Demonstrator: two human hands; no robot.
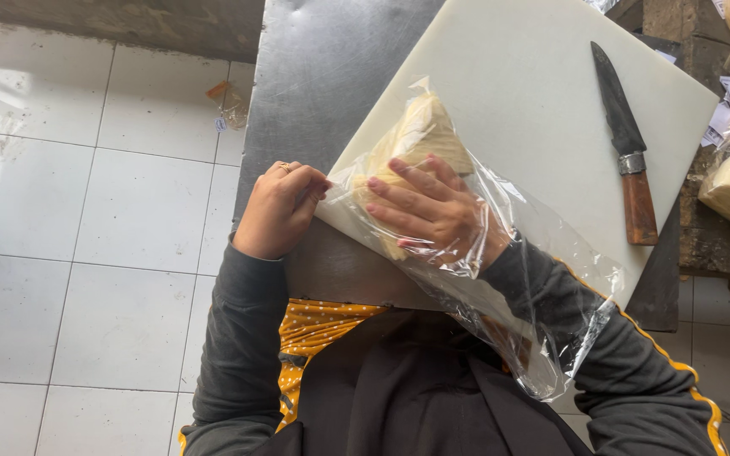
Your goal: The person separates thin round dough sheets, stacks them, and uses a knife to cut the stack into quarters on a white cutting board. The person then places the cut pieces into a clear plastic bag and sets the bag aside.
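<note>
Cheese wedge (420, 135) under right hand (428, 211), bagged.

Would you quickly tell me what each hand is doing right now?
Left hand: closed, pinching the clear plastic bag at its edge.
Right hand: inside the bag, fingers spread over the pale wedge.
</note>
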